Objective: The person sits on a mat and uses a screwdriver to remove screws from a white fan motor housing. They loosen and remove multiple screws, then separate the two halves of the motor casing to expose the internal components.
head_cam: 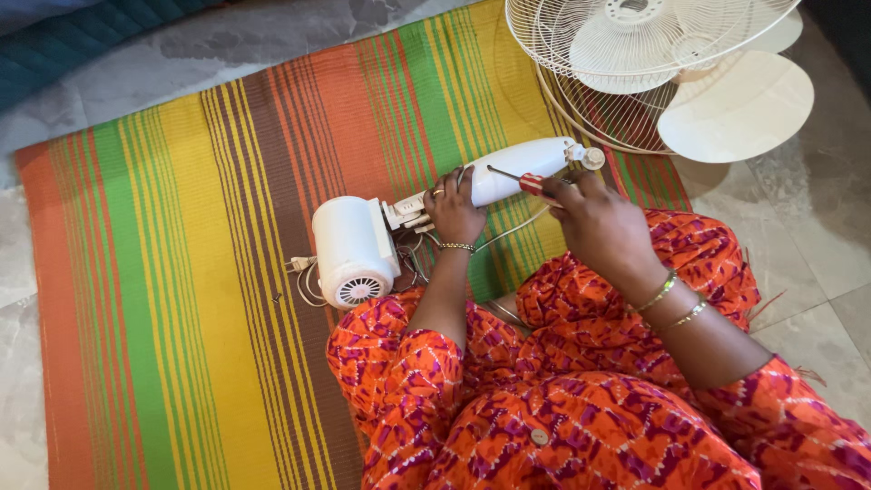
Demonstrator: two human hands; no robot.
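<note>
I am wearing an orange garment patterned with pink and purple zigzags, a ring and beaded bracelet on my left hand [454, 213], and two thin gold bangles at my right hand [603, 227].

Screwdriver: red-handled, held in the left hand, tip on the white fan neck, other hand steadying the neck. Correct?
Not quite. The head view shows the red-handled screwdriver in the right hand, not the left. Its tip does rest on the white fan neck, and the left hand steadies that neck near the motor housing.
</note>
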